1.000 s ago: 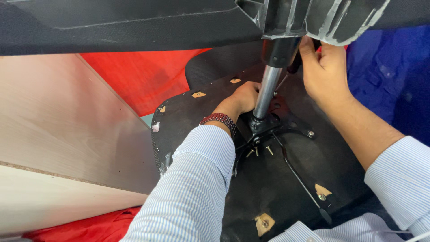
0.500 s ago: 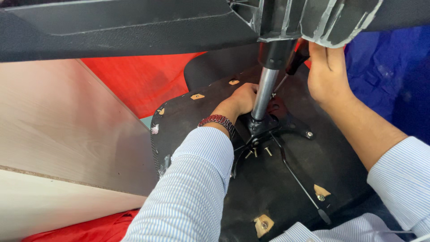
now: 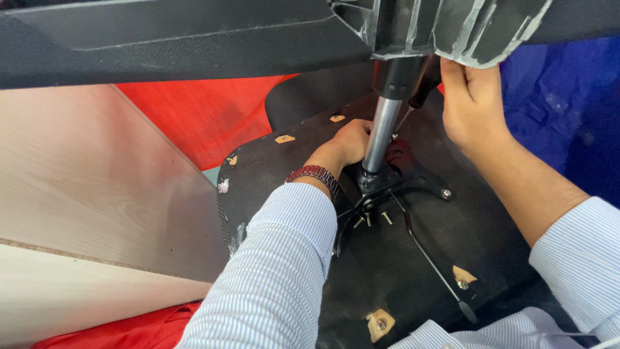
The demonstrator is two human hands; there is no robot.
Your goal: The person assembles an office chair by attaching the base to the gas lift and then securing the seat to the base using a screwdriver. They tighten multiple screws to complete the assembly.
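Beside upright silver pole (image 3: pixel 381 132): left hand (image 3: pixel 349 142) nearer, pressed on plate (image 3: pixel 387 178), grip hidden. Right hand (image 3: pixel 471 106) clutched black base (image 3: pixel 491 26) above.

Looks like a furniture workshop/assembly spot: upturned office chair seat (image 3: pixel 413 271) w/ its metal mechanism plate (image 3: pixel 394 184) and gas-lift column (image 3: pixel 381 136) exposed, loose bolts (image 3: pixel 371 220), raw chipboard panels (image 3: pixel 84 213), red cloth (image 3: pixel 206 116) beneath.

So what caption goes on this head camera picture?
Left hand beside the silver column on an upturned chair seat; right hand grips higher up.
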